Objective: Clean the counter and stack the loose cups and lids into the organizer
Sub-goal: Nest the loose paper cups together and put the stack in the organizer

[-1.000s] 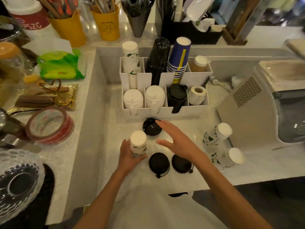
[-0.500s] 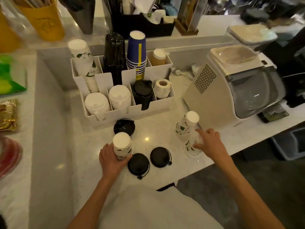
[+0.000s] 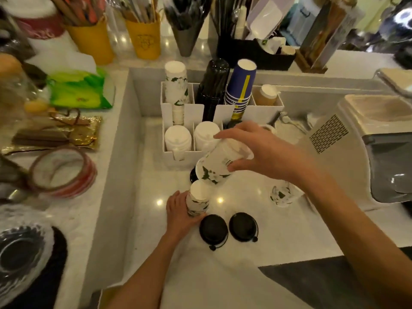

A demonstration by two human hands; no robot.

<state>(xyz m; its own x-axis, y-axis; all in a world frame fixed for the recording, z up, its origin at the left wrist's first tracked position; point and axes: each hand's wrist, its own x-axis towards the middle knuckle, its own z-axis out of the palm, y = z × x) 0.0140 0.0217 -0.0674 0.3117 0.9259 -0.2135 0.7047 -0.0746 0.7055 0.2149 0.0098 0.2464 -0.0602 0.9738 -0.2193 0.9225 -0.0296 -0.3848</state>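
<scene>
Paper cup (image 3: 219, 165), white with green leaves, up off the worktop (image 3: 278, 241) and gripped round its wall by the right hand (image 3: 265, 152). Half a second ago, only reaching toward two such cups beside the pale machine (image 3: 334, 139) near the right edge. Now carrying one of them back across, tilted, mouth down and to the left, hanging just above a second cup (image 3: 198, 199). Left hand (image 3: 178, 212) wrapped round that second cup, base up on the worktop toward the front edge, steadying it as before. Not yet nested: a small gap between the two.

One matching cup (image 3: 282, 194) left beside the machine, too blurred to tell whether upright or tipped. Two black lids (image 3: 213, 228) (image 3: 243, 226) flat near the front edge, just right of the left hand. Third black lid (image 3: 192, 175) mostly hidden behind the carried cup, close in front of the organizer (image 3: 169, 156).

Meaning for the task, as a judgement: gathering the loose cups into one stack at the front before moving them to the leaf-printed column in the organizer's back left compartment. Next, probably, lowering the carried cup over the held one, which calls for taking out the tilt so the rim slips on cleanly. Left to do: the last cup, three lids, the wiping.
</scene>
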